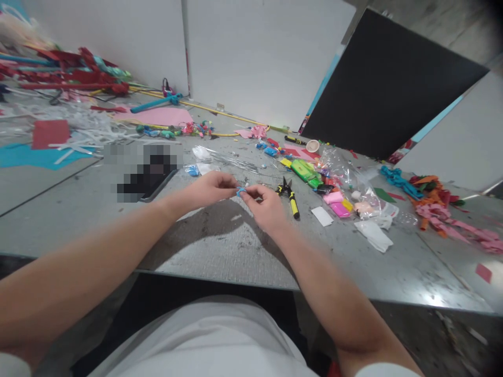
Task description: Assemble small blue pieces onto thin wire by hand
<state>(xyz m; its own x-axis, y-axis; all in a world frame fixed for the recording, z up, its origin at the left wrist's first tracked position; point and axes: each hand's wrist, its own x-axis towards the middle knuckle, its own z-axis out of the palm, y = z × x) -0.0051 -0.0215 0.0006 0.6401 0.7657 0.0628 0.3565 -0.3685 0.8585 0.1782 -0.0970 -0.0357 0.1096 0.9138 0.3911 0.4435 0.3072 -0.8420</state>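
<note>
While a small, bright-blue, irregular piece (241,192) is held over the middle of the scuffed grey tabletop (236,262), the left hand (214,188) and right hand (264,205) each pinch it between fingertips. Just right lie metal cutters with black-and-yellow handles (294,206); farther off, thin, straight silvery wires (236,161).

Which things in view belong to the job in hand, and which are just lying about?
In the job:
- small blue piece, pinched between the left hand and right hand
- perhaps the yellow-black cutters, beside the right hand, not held

Apparently lying about:
- green packet
- white slip
- red sheet
</note>
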